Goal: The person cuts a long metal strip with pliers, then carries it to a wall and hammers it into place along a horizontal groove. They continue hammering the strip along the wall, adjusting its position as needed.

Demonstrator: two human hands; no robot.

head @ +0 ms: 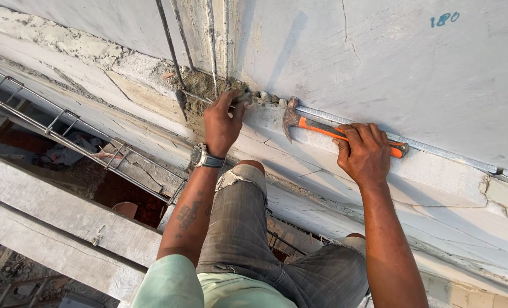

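Bent knee in grey jeans (239, 228) closest. Right hand (365, 151) clamped around hammer (322, 128) handle; long axis along concrete ledge (436, 171), head leftward, claw down. Left hand (222, 122) pinched on chisel (239, 98).

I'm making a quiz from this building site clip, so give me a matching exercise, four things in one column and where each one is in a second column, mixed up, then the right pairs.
Things:
1. claw hammer
2. wristwatch
3. small stone
4. steel rebar cage

Places:
A. pinched in the left hand at the broken concrete
B. lying below, beyond the ledge, at the left
C. gripped by its orange handle in the right hand
D. strapped on the left wrist

Pairs: 1-C, 2-D, 3-A, 4-B
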